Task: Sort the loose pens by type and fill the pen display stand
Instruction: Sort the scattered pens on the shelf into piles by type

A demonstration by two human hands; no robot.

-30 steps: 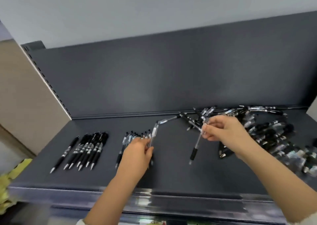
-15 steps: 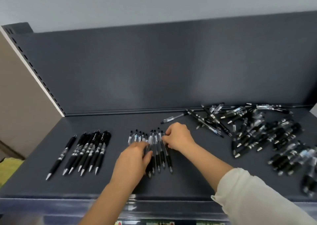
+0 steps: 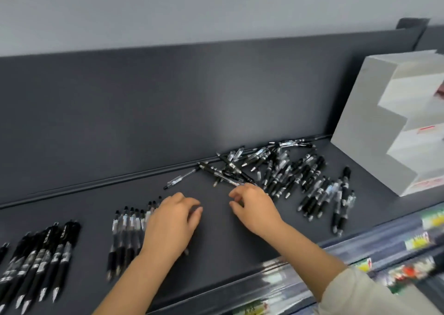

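Note:
A loose heap of black pens [image 3: 295, 177] lies on the dark shelf [image 3: 216, 242] at the right. A sorted row of clear-barrelled pens [image 3: 127, 233] lies at centre left, and a row of solid black pens [image 3: 40, 259] at far left. My left hand [image 3: 171, 225] rests palm down over the right end of the clear-barrelled row, fingers relaxed. My right hand [image 3: 254, 206] hovers at the near edge of the heap with fingers loosely curled, holding nothing that I can see. A white stepped display stand [image 3: 374, 127] sits at the far right.
One clear pen [image 3: 179, 182] lies apart near the shelf's back groove. The dark back panel [image 3: 168, 98] rises behind. Below the front edge, a blurred lower shelf [image 3: 408, 242] holds colourful packets.
The view has swung right, bringing the display stand in. My right hand left the clear-barrelled row and moved right to the heap. My left hand stays on the row.

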